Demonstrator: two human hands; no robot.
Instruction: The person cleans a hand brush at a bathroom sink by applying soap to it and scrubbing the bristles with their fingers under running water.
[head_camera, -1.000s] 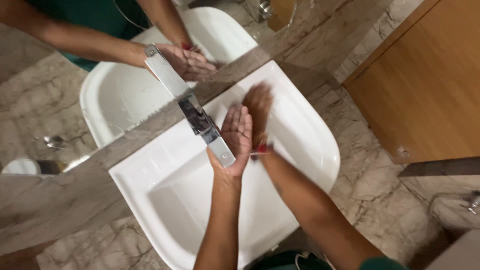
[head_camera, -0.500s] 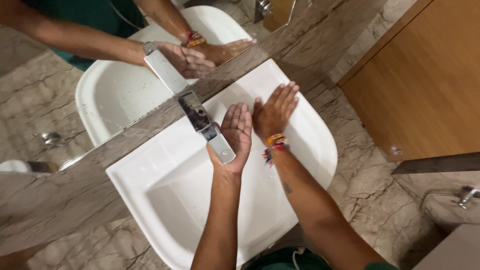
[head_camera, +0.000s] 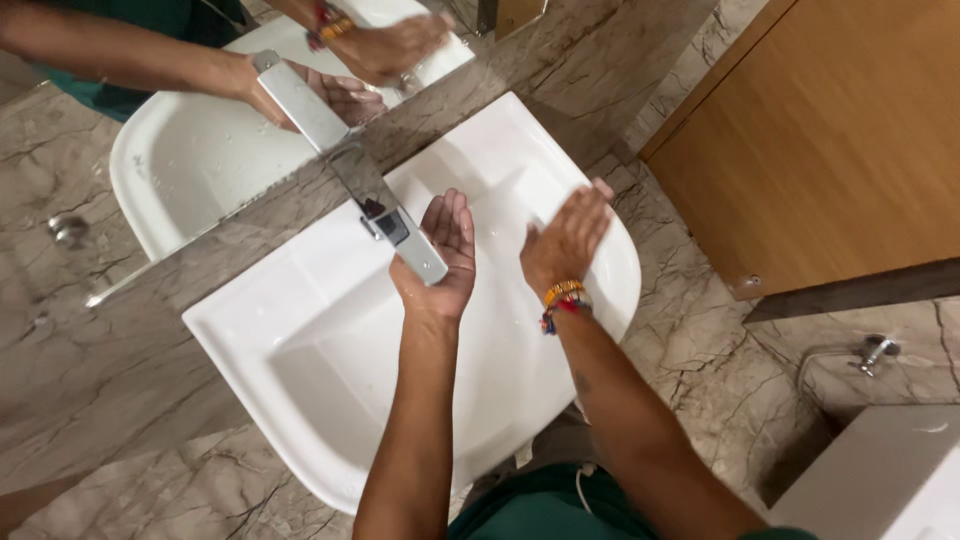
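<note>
Over the white sink (head_camera: 300, 330), I am cupping my left hand (head_camera: 440, 262) palm-up just under the chrome faucet (head_camera: 405, 237) spout — grip open, holding nothing. My right hand (head_camera: 565, 240) is hovering beside it, fingers spread, empty — rinsing step, judging by the pose.

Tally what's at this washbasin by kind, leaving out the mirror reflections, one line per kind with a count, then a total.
White washbasin: 1
Chrome tap: 1
Bare hands, left hand cupped under the tap spout, right hand open over the basin: 2
Thread wristbands on the right wrist, counted as one bunch: 1
Wooden cabinet: 1
Total: 6
</note>
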